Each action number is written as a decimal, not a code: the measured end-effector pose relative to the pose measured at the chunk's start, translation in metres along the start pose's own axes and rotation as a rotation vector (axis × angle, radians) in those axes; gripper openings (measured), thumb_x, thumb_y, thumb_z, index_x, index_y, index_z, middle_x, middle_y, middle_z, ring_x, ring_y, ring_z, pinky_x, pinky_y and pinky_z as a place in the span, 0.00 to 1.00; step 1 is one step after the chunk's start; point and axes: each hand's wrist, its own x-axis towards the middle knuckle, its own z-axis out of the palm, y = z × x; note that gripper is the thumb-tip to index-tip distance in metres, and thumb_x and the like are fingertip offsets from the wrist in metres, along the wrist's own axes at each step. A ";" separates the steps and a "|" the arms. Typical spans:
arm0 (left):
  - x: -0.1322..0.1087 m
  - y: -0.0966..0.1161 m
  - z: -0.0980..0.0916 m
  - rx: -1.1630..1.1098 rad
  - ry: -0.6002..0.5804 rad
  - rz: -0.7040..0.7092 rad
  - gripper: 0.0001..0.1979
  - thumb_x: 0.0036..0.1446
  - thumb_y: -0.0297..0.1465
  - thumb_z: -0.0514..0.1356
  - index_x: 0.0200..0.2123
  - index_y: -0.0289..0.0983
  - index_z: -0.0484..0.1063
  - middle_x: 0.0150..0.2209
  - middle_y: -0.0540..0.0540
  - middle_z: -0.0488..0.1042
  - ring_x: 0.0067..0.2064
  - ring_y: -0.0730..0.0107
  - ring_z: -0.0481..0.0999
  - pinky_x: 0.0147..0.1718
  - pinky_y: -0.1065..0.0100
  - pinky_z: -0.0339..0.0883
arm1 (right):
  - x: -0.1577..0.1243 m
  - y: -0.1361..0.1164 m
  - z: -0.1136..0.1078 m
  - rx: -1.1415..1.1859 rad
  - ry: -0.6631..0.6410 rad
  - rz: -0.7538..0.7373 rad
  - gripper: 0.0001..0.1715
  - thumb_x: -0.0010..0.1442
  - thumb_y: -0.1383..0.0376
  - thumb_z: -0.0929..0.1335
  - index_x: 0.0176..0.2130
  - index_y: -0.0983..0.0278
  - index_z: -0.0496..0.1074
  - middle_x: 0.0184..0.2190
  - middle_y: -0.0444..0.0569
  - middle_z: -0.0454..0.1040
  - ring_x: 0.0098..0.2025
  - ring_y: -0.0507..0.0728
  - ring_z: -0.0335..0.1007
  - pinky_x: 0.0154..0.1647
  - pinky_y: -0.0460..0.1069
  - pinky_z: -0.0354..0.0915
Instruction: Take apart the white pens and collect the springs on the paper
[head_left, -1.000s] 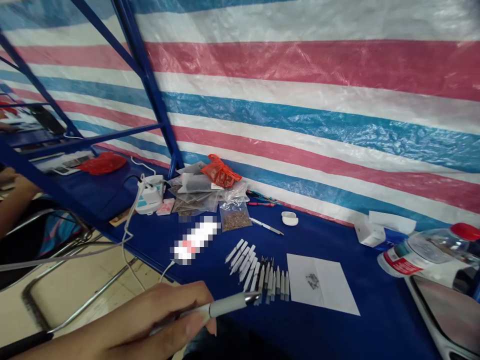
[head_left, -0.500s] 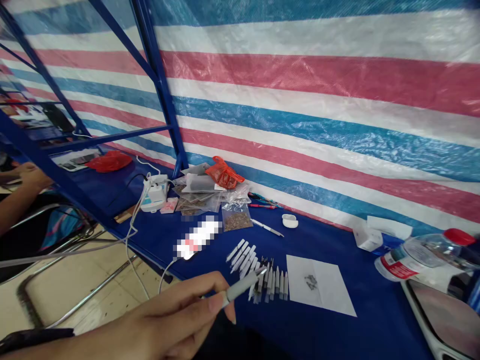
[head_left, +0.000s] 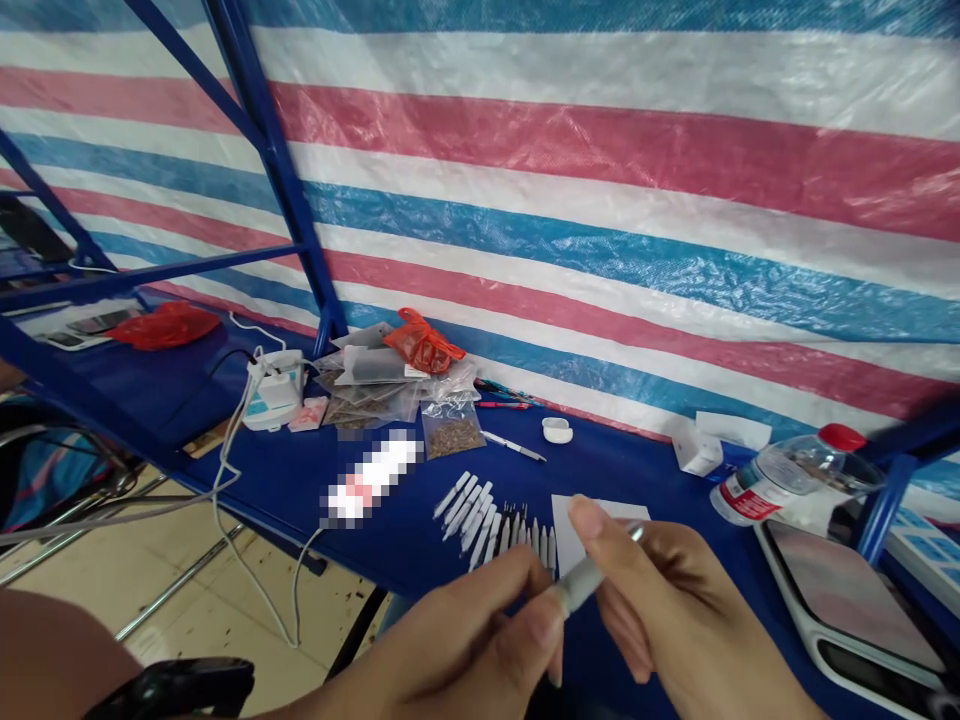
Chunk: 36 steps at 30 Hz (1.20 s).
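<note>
My left hand (head_left: 480,630) pinches the light grey barrel of a pen (head_left: 579,585) between thumb and fingers. The pen's shiny metal tip points up and to the right. My right hand (head_left: 675,610) has come round the tip end, its thumb and fingers closed on it. Behind the hands, several white pen barrels (head_left: 469,510) lie in a slanting row on the blue table. A white paper sheet (head_left: 568,535) is largely covered by my right hand, and the small dark pieces on it are hidden.
Clear bags of small brown parts (head_left: 454,435), a red plastic bag (head_left: 421,342), a white pen (head_left: 514,446) and an earbud case (head_left: 557,430) lie farther back. At right are a plastic bottle (head_left: 757,490) and a scale (head_left: 847,590). A cable (head_left: 296,580) hangs off the left edge.
My right hand has entered from the right and closed on the pen's tip end. My left hand has moved right with the pen. The camera view has shifted right.
</note>
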 end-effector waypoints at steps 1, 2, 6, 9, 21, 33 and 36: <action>0.002 -0.001 0.000 -0.038 -0.005 -0.003 0.24 0.60 0.59 0.60 0.37 0.43 0.73 0.23 0.53 0.59 0.26 0.70 0.58 0.24 0.70 0.56 | 0.000 0.001 0.000 -0.001 0.004 0.016 0.45 0.59 0.32 0.65 0.15 0.60 0.47 0.13 0.40 0.46 0.17 0.49 0.45 0.20 0.49 0.51; 0.005 -0.002 0.000 -0.078 -0.013 -0.014 0.25 0.60 0.59 0.59 0.38 0.44 0.73 0.23 0.53 0.59 0.26 0.71 0.58 0.24 0.70 0.56 | 0.000 0.002 -0.001 0.004 0.012 0.030 0.45 0.59 0.31 0.64 0.15 0.60 0.46 0.13 0.40 0.46 0.17 0.49 0.44 0.19 0.48 0.51; 0.021 -0.009 0.004 -0.273 -0.102 -0.053 0.27 0.59 0.61 0.60 0.36 0.42 0.69 0.22 0.55 0.57 0.24 0.75 0.55 0.22 0.74 0.51 | -0.005 0.010 -0.004 0.005 0.207 -0.046 0.40 0.57 0.32 0.67 0.18 0.60 0.59 0.16 0.43 0.58 0.19 0.51 0.55 0.19 0.47 0.61; 0.030 -0.012 0.009 -0.420 -0.252 -0.024 0.28 0.57 0.60 0.62 0.34 0.40 0.66 0.23 0.55 0.58 0.24 0.78 0.53 0.23 0.75 0.45 | -0.011 0.016 -0.013 -0.022 0.298 -0.134 0.31 0.56 0.36 0.72 0.24 0.59 0.72 0.22 0.46 0.69 0.24 0.54 0.66 0.27 0.47 0.71; 0.045 -0.014 0.025 -0.762 -0.443 -0.099 0.23 0.61 0.51 0.62 0.29 0.39 0.61 0.14 0.61 0.47 0.16 0.78 0.36 0.17 0.68 0.27 | -0.004 0.010 -0.054 0.086 0.058 -0.170 0.16 0.62 0.48 0.73 0.41 0.56 0.82 0.33 0.48 0.78 0.38 0.57 0.74 0.37 0.48 0.72; 0.077 -0.018 -0.003 -0.725 -0.472 -0.248 0.33 0.69 0.54 0.54 0.19 0.37 0.53 0.15 0.58 0.44 0.16 0.81 0.40 0.16 0.74 0.36 | 0.046 0.022 -0.044 0.551 -0.027 -0.282 0.11 0.57 0.60 0.78 0.43 0.53 0.83 0.33 0.45 0.80 0.25 0.51 0.71 0.25 0.46 0.70; 0.088 -0.016 -0.005 -0.764 -0.462 -0.209 0.23 0.69 0.49 0.58 0.29 0.38 0.64 0.17 0.59 0.49 0.16 0.80 0.41 0.17 0.74 0.36 | 0.057 0.026 -0.049 0.556 -0.039 -0.262 0.18 0.58 0.55 0.77 0.49 0.52 0.82 0.41 0.49 0.82 0.33 0.55 0.76 0.33 0.49 0.74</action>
